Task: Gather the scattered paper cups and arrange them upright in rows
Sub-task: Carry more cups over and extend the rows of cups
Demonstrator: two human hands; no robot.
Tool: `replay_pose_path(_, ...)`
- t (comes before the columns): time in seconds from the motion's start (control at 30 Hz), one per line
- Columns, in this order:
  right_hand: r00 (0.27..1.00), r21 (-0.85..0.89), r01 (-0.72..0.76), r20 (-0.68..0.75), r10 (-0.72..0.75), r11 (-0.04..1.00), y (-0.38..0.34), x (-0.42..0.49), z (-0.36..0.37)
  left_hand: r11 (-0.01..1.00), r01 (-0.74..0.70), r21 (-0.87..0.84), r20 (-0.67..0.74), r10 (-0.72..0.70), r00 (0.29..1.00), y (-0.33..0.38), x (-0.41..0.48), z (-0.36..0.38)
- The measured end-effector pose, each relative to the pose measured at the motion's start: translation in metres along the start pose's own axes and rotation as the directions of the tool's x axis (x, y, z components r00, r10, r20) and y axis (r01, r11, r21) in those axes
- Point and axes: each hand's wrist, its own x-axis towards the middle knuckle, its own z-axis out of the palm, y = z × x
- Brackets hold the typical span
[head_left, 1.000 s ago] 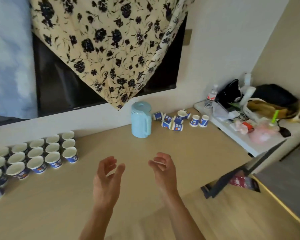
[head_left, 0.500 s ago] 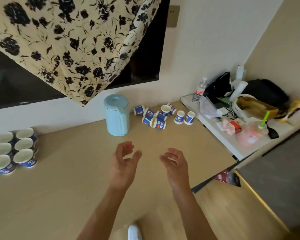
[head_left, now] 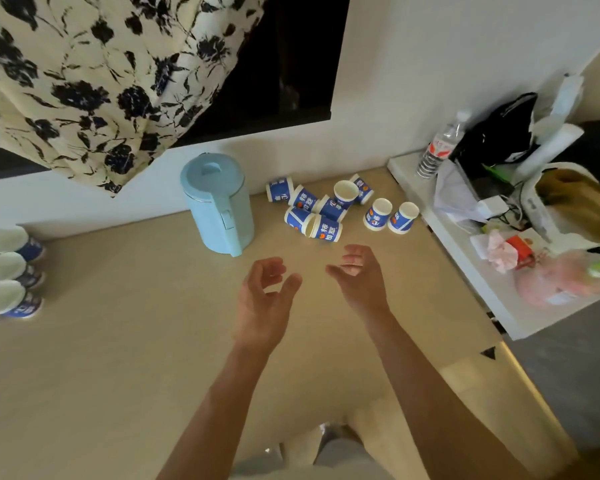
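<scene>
Loosely curled and empty, left hand (head_left: 264, 299) and right hand (head_left: 359, 282) hover over bare tabletop (head_left: 118, 341). Scattered cups (head_left: 326, 209) lie at twelve o'clock, kettle (head_left: 219, 202) at eleven, cluttered shelf (head_left: 465, 258) edging three.

A light blue jug (head_left: 219, 202) stood on the tan table (head_left: 118, 375) near the wall. A cloth with dark flowers (head_left: 101, 74) hung over a black screen (head_left: 291, 64). On the white shelf (head_left: 478, 282) to the right were a water bottle (head_left: 437, 148), a black bag (head_left: 496, 133) and a pink bag (head_left: 561, 282).
</scene>
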Motion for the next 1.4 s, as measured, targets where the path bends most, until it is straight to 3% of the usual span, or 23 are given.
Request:
replay_pose_path(0.13, 0.992, -0.259, 0.125, 0.056, -0.115, 0.958, 0.008, 0.066, 0.008, 0.997, 0.059, 0.043, -0.078, -0.055, 0.995, -0.003, 0.01, 0.023)
replay_pose_path(0.27, 0.963, -0.54, 0.251, 0.226, -0.149, 0.804, 0.019, 0.13, 0.023, 0.989, 0.091, 0.114, -0.154, -0.073, 0.985, -0.007, 0.027, 0.05)
replay_pose_path(0.43, 0.917, -0.694, 0.387, 0.357, -0.176, 0.607, 0.037, 0.185, 0.039, 0.903, -0.025, 0.429, -0.029, 0.041, 0.999, -0.015, 0.096, 0.088)
replay_pose_path(0.5, 0.903, -0.71, 0.424, 0.383, -0.197, 0.563, 0.048, 0.199, 0.042, 0.802, -0.118, 0.585, 0.083, 0.085, 0.993, -0.021, 0.137, 0.1)
replay_pose_path(0.63, 0.874, -0.724, 0.485, 0.419, -0.246, 0.491, 0.069, 0.214, 0.041, 0.415, -0.328, 0.849, 0.344, 0.04, 0.938, -0.042, 0.213, 0.113)
replay_pose_path(0.8, 0.843, -0.718, 0.537, 0.433, -0.32, 0.443, 0.085, 0.222, 0.04, 0.031, -0.49, 0.871, 0.491, -0.057, 0.869, -0.061, 0.27, 0.127)
replay_pose_path(0.9, 0.837, -0.714, 0.545, 0.433, -0.335, 0.44, 0.089, 0.225, 0.043, -0.088, -0.539, 0.838, 0.534, -0.08, 0.842, -0.075, 0.281, 0.132)
replay_pose_path(1.03, 0.833, -0.689, 0.552, 0.436, -0.339, 0.47, 0.092, 0.227, 0.043, -0.126, -0.568, 0.813, 0.568, -0.037, 0.822, -0.09, 0.28, 0.138)
replay_pose_path(1.23, 0.777, -0.618, 0.622, 0.561, -0.285, 0.481, 0.095, 0.231, 0.024, -0.021, -0.546, 0.838, 0.546, -0.001, 0.838, -0.096, 0.258, 0.135)
replay_pose_path(1.33, 0.761, -0.565, 0.624, 0.597, -0.254, 0.54, 0.088, 0.23, 0.007, 0.094, -0.471, 0.877, 0.468, 0.053, 0.882, -0.092, 0.235, 0.127)
replay_pose_path(1.4, 0.764, -0.51, 0.596, 0.596, -0.245, 0.62, 0.081, 0.226, -0.002, 0.257, -0.366, 0.895, 0.355, 0.089, 0.931, -0.086, 0.215, 0.119)
